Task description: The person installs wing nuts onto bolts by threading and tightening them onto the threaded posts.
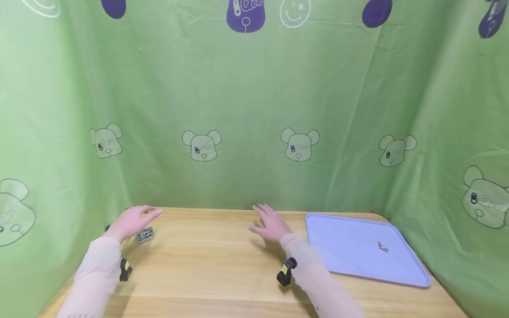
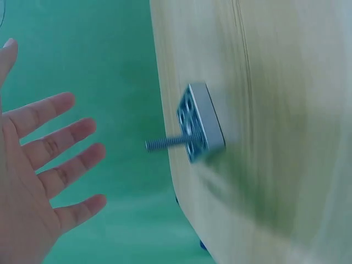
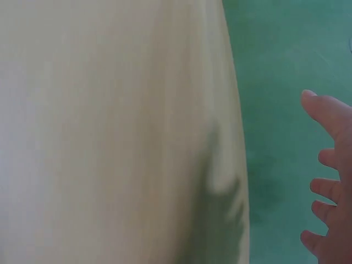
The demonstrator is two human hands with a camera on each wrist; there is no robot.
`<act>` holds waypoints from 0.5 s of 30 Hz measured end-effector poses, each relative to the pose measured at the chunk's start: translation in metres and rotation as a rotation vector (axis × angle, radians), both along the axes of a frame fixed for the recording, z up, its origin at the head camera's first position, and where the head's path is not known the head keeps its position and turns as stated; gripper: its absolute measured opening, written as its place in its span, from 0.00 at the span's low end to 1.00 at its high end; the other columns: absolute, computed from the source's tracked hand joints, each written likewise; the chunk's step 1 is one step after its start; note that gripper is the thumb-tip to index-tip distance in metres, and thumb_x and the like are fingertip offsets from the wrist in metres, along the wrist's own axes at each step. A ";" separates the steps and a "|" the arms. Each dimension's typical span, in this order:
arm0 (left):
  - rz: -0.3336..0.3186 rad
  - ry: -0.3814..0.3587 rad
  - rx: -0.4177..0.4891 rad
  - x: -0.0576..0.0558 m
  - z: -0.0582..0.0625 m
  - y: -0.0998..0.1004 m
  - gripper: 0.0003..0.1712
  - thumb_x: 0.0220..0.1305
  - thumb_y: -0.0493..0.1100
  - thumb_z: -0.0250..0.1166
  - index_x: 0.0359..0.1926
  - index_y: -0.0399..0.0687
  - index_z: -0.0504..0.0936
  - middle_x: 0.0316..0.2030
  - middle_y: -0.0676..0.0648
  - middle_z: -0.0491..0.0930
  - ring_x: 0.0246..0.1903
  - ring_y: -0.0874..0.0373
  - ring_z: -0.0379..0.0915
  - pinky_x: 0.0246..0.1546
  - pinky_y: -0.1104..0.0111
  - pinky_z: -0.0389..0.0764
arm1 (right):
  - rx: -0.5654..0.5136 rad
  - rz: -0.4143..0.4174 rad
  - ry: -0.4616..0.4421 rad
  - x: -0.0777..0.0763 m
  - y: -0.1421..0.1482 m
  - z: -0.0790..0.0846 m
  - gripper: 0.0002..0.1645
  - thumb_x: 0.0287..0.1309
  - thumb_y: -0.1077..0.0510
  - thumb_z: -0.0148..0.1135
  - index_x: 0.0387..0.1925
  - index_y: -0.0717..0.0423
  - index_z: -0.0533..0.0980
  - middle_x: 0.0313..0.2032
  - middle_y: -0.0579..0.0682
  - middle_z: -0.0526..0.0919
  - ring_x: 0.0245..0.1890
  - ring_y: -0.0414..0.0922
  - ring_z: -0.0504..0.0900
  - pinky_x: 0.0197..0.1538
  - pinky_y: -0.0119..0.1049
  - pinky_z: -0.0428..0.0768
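A small metal block (image 1: pixel 145 235) with round holes rests on the table at the left. In the left wrist view a threaded bolt (image 2: pixel 165 143) stands up from the face of this block (image 2: pixel 206 124). My left hand (image 1: pixel 130 222) hovers just above and beside the block, fingers spread and holding nothing. Over the middle of the table my right hand (image 1: pixel 272 224) is held with its fingers apart, also without anything in it. A small grey metal piece, shaped like a wing nut (image 1: pixel 383 247), lies on the blue tray to the right.
The shallow blue tray (image 1: pixel 342 251) covers the table's right side, beyond my right forearm. Green curtains (image 1: pixel 254 176) with bear prints surround the wooden table (image 1: pixel 207 269) at the back and both sides. Each wrist wears a small black camera.
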State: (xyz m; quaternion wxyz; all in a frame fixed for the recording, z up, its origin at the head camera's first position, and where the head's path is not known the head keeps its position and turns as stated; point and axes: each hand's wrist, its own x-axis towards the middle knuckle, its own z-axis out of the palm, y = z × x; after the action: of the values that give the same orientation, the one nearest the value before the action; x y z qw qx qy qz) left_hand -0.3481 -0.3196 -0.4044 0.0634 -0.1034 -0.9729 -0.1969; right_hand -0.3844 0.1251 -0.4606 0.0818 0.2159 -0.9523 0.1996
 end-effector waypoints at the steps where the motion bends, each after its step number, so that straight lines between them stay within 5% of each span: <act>1: 0.003 -0.007 0.025 0.003 0.000 -0.005 0.43 0.70 0.69 0.42 0.64 0.38 0.71 0.62 0.31 0.72 0.60 0.31 0.68 0.58 0.39 0.66 | -0.001 0.007 -0.004 0.002 -0.006 -0.002 0.46 0.59 0.38 0.60 0.72 0.52 0.58 0.72 0.60 0.60 0.74 0.60 0.56 0.71 0.61 0.56; 10: 0.065 -0.042 0.112 0.019 -0.011 -0.037 0.43 0.72 0.67 0.39 0.66 0.34 0.66 0.63 0.26 0.67 0.60 0.26 0.64 0.56 0.35 0.65 | -0.083 0.096 -0.063 0.018 -0.059 -0.020 0.45 0.61 0.36 0.58 0.72 0.55 0.59 0.72 0.59 0.62 0.73 0.59 0.58 0.72 0.58 0.56; 15: 0.123 -0.122 0.173 0.024 -0.022 -0.049 0.47 0.73 0.67 0.33 0.68 0.28 0.60 0.65 0.22 0.60 0.63 0.21 0.55 0.58 0.32 0.59 | -0.138 0.124 -0.103 0.025 -0.084 -0.028 0.45 0.61 0.35 0.57 0.71 0.55 0.60 0.72 0.57 0.62 0.73 0.56 0.57 0.73 0.55 0.56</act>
State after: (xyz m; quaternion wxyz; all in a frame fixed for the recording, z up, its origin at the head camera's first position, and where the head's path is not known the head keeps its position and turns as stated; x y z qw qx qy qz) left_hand -0.3237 -0.3682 -0.4262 0.0250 -0.0256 -0.9588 -0.2819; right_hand -0.3598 0.0413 -0.4888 0.0350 0.2580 -0.9240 0.2801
